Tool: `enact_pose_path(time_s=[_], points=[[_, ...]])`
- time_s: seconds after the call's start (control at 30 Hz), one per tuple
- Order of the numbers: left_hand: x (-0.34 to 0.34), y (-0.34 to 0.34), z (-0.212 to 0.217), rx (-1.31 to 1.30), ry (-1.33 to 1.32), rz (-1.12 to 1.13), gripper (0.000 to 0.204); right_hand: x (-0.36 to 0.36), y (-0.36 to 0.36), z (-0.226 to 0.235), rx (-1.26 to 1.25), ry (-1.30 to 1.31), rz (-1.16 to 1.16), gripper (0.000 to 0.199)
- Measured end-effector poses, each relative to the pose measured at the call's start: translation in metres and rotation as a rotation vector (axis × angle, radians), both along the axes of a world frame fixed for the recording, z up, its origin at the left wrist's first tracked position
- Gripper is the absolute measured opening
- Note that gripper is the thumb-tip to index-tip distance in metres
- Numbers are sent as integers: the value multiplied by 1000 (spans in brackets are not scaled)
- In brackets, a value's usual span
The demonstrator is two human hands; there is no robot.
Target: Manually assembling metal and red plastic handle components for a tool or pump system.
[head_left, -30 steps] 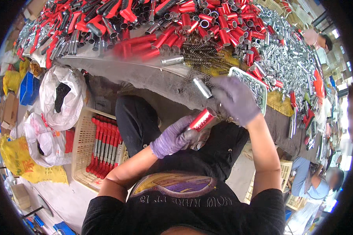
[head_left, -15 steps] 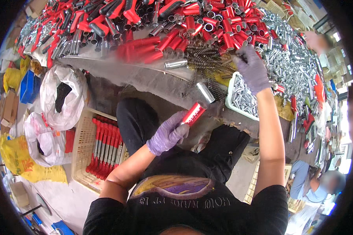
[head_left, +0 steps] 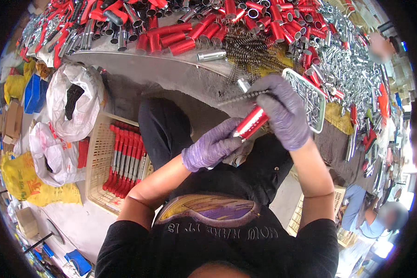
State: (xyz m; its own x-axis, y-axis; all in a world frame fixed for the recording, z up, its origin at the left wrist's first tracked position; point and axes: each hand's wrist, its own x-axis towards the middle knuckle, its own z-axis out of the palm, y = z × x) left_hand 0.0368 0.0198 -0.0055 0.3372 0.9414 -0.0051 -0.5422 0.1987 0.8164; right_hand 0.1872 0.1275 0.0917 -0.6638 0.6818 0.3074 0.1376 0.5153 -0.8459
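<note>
From my remote seat, I am seeing the left hand (head_left: 213,143) closing around the lower end of a red tube (head_left: 252,121), which is tilting up to the right in front of the lap, between the two hands. The right hand (head_left: 285,111) is pinching what is looking like a thin dark spring (head_left: 242,97); the coil is sticking out leftward, above the tube's upper end. I am not managing to tell whether the right fingers are also touching the tube, as the glove is hiding that spot.

I am worrying most about the spring: only one end is sitting in the fingers, so a loose pinch could be letting it flick away or fall into the dark gap below the bench (head_left: 171,74). Its coils could also be snagging in the knitted glove. The tube is resting in one hand only, so a sideways knock from the right hand could be twisting it out of the smooth-sided hold.

A silver tube (head_left: 243,84) is lying just beyond the right fingertips near the bench edge, and a careless sweep could be rolling it off. The tray of metal parts (head_left: 323,116) is sitting near the right wrist, where a bump could be spilling it.
</note>
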Motion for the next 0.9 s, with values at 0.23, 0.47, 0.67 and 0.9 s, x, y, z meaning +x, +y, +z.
enact_pose_path(time_s=[0.23,0.47,0.67,0.9], points=[[8,-7,19,-49,-16,-85,43,-15,-27,-2,-183,370,-304,17],[18,-15,14,26,104,29,45,-3,-40,-8,-103,299,-300,15],[24,-3,10,254,152,46,55,6,-46,0,19,237,-296,17],[-3,-3,25,122,292,92,64,7,-33,47,133,51,-257,18]])
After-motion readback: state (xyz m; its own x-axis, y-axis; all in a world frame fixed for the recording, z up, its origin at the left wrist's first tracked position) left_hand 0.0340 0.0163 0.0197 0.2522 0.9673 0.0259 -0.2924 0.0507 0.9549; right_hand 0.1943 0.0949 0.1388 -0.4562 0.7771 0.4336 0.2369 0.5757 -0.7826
